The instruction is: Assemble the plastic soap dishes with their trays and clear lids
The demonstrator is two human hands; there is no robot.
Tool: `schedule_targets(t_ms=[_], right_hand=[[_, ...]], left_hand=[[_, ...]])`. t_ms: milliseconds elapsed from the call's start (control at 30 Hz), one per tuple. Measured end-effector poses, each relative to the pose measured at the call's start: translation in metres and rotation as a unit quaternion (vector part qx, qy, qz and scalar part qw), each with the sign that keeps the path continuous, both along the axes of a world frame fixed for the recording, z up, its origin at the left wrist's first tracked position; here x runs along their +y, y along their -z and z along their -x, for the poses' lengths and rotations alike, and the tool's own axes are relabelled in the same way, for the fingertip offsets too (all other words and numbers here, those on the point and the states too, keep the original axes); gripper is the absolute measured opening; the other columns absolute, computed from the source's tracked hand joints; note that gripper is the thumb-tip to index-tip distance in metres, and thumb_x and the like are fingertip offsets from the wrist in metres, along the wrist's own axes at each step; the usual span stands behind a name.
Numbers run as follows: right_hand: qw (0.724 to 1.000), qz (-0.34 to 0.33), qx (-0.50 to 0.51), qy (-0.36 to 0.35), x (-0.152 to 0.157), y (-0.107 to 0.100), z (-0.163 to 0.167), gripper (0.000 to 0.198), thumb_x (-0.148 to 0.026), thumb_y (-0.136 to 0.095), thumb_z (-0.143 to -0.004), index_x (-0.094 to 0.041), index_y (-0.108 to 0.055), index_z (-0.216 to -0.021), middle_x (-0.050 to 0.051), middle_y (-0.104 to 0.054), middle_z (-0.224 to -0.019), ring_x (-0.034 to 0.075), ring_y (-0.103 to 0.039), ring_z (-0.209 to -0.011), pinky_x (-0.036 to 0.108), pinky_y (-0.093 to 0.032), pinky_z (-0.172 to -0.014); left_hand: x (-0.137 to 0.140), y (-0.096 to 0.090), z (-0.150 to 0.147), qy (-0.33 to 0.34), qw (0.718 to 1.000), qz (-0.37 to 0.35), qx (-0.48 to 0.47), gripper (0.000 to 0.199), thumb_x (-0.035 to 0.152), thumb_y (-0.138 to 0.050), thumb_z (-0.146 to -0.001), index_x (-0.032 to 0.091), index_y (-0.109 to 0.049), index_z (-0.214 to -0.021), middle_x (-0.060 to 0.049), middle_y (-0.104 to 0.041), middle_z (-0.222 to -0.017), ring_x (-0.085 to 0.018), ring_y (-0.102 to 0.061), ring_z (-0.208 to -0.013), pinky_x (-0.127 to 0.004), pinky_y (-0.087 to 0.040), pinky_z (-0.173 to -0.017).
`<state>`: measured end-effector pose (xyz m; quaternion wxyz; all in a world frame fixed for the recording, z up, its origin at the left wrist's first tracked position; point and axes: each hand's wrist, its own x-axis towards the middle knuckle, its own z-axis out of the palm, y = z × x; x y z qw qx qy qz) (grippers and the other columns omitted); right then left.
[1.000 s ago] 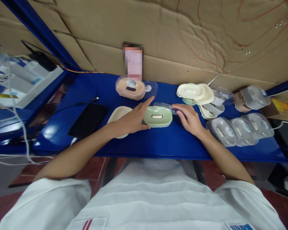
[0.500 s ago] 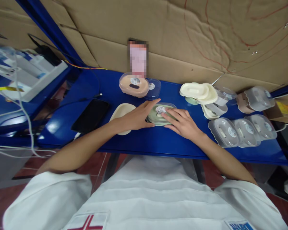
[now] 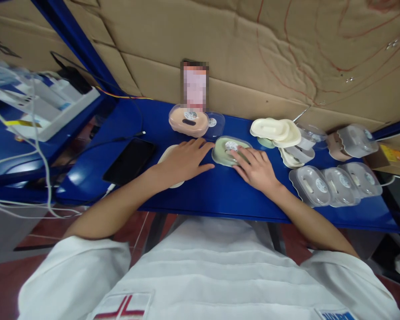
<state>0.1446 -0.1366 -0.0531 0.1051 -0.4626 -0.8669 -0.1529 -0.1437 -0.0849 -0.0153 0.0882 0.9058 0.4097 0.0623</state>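
Observation:
A pale green lidded box (image 3: 222, 153) with a round white sticker stands on the blue table in front of me. My right hand (image 3: 257, 169) holds its right side, fingers across the clear lid and thumb at the near edge. To the left of the box, apart from it, is my left hand (image 3: 188, 162), fingers spread and nothing in them. Beneath this hand lies a cream oval piece (image 3: 177, 183), mostly covered.
A peach lidded box (image 3: 188, 126) stands at the back beside a clear lid (image 3: 216, 129). Left lies a black phone (image 3: 130, 160) with a cable. Right are cream oval pieces (image 3: 271, 129), several clear-lidded boxes (image 3: 315, 186) and a cardboard box (image 3: 391, 162). A cardboard wall (image 3: 240, 84) closes off the back.
My left hand has come away from the green box and moved left over the cream piece. The box has shifted slightly right and away from me, my right hand still on it.

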Motion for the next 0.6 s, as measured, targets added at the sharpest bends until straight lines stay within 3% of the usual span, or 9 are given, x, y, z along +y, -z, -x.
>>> schedule_targets(t_ms=[100, 200, 300, 400, 500, 600], right_hand=[[0.996, 0.018, 0.024, 0.079, 0.015, -0.004, 0.004, 0.056, -0.025, -0.043, -0.112, -0.012, -0.048, -0.167, 0.023, -0.054, -0.166, 0.041, -0.054, -0.148, 0.061, -0.042, -0.119], [0.997, 0.046, 0.033, 0.056, 0.035, -0.003, 0.023, 0.062, -0.014, -0.036, -0.109, -0.009, -0.039, -0.171, 0.021, -0.044, -0.174, 0.038, -0.044, -0.16, 0.064, -0.031, -0.131], [0.995, 0.091, 0.035, -0.017, 0.055, 0.002, 0.052, 0.062, -0.021, -0.037, -0.111, -0.009, -0.037, -0.172, 0.019, -0.039, -0.177, 0.035, -0.037, -0.165, 0.062, -0.024, -0.136], [0.991, 0.117, 0.047, -0.034, 0.068, 0.007, 0.072, 0.065, -0.035, -0.044, -0.113, -0.006, -0.038, -0.171, 0.024, -0.043, -0.174, 0.037, -0.038, -0.164, 0.063, -0.02, -0.138], [0.99, 0.124, 0.051, -0.038, 0.067, 0.007, 0.076, 0.067, -0.04, -0.046, -0.113, -0.003, -0.039, -0.169, 0.027, -0.051, -0.167, 0.039, -0.046, -0.157, 0.066, -0.018, -0.137], [0.99, 0.123, 0.041, -0.056, 0.052, 0.005, 0.069, 0.064, -0.038, -0.046, -0.114, -0.003, -0.043, -0.167, 0.027, -0.056, -0.161, 0.038, -0.052, -0.151, 0.065, -0.022, -0.135]], left_hand=[[-0.009, -0.016, 0.004, -0.063, 0.988, -0.046, 0.132, 0.042, 0.042, -0.06, -0.109, 0.012, -0.067, -0.137, -0.021, -0.072, -0.131, -0.04, -0.071, -0.124, -0.05, -0.055, -0.103], [-0.011, -0.021, 0.005, -0.073, 0.981, -0.052, 0.173, 0.041, 0.041, -0.061, -0.109, 0.01, -0.069, -0.134, -0.022, -0.072, -0.128, -0.041, -0.072, -0.119, -0.05, -0.056, -0.098], [-0.004, -0.018, 0.005, -0.085, 0.984, -0.085, 0.134, 0.043, 0.038, -0.059, -0.109, 0.01, -0.066, -0.141, -0.025, -0.068, -0.141, -0.043, -0.068, -0.128, -0.053, -0.054, -0.103], [0.011, -0.012, 0.007, -0.096, 0.985, -0.127, 0.06, 0.054, 0.034, -0.058, -0.108, 0.013, -0.054, -0.158, -0.027, -0.049, -0.166, -0.045, -0.051, -0.152, -0.057, -0.047, -0.117], [0.027, -0.008, 0.014, -0.109, 0.986, -0.126, 0.013, 0.065, 0.029, -0.06, -0.106, 0.016, -0.043, -0.167, -0.025, -0.035, -0.177, -0.044, -0.035, -0.164, -0.061, -0.035, -0.128], [0.038, -0.007, 0.021, -0.129, 0.987, -0.098, 0.017, 0.072, 0.027, -0.064, -0.102, 0.015, -0.039, -0.169, -0.024, -0.038, -0.175, -0.045, -0.039, -0.162, -0.06, -0.037, -0.127]])
